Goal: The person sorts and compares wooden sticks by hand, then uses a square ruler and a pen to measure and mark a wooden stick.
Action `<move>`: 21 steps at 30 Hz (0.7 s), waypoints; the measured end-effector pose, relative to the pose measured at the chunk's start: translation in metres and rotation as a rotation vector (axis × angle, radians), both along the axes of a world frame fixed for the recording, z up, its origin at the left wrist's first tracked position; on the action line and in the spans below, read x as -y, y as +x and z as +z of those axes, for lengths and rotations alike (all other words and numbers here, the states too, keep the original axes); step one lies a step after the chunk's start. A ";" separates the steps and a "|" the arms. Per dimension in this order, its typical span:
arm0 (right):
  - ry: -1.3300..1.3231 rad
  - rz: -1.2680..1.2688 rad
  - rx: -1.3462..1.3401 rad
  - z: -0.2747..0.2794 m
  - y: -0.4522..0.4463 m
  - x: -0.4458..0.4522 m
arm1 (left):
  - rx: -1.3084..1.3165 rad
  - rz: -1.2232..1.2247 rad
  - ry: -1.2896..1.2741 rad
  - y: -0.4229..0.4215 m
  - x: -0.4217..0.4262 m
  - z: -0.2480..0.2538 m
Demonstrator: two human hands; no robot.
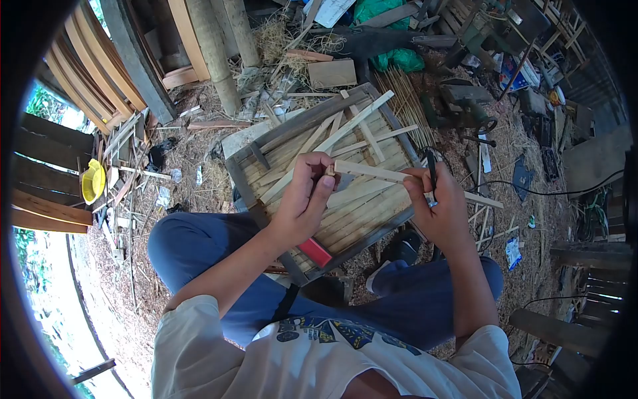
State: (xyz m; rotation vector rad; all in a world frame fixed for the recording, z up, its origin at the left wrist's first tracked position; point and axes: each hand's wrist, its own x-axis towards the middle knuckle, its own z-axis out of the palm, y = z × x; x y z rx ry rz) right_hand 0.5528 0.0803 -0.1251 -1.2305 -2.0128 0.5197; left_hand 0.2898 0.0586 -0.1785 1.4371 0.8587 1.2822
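My left hand (302, 199) is closed in a pinch at the left end of a pale wooden strip (369, 171). A small brown wood piece (330, 171) shows between its thumb and fingers. My right hand (438, 203) grips the strip farther right, and a slim black pen-like tool (432, 167) stands up between its fingers. Small dark marks dot the strip's side. Below both hands sits a slatted wooden frame (252, 143) with several loose pale strips (355, 120) across it. A red object (314, 253) lies at its near edge.
Shavings and scraps cover the ground. A yellow bowl-like object (94, 181) is at the left, near curved wooden pieces (86, 60). Thin sticks (407, 100) lie beyond the frame's right corner. A metal vise-like tool (468, 106) and a black cable (555, 191) are on the right.
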 end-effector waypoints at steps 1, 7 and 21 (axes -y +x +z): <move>0.002 0.004 -0.004 0.001 -0.001 -0.001 | -0.004 -0.004 0.008 0.000 -0.001 -0.001; 0.028 0.029 -0.002 0.004 -0.003 -0.004 | 0.016 0.017 0.013 0.004 -0.005 -0.003; -0.045 0.022 -0.012 0.011 -0.004 -0.005 | 0.065 0.057 -0.014 0.009 -0.009 0.003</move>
